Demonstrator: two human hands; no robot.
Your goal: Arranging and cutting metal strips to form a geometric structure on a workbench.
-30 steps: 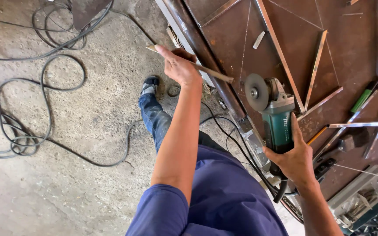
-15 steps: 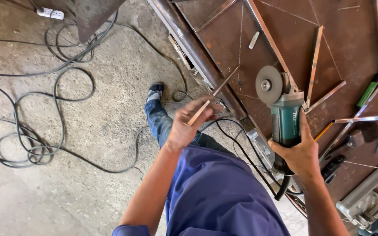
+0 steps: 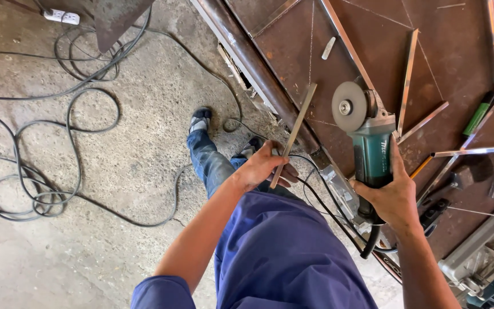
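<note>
Head cam: the left hand [image 3: 261, 169] has pulled back from the desk [image 3: 293, 63] since a second ago and now sits in front of the body, grip closed round the lower end of a flat metal strip [image 3: 294, 134] that angles up over the desk edge. The right hand [image 3: 393, 197] hasn't changed, grip wrapped tight on the teal angle grinder [image 3: 367, 134], disc up, just right of the strip. More loose strips [image 3: 407, 80] lie on the desk. Cables [image 3: 58, 143] loop over the concrete floor [image 3: 132, 171] near the feet.
</note>
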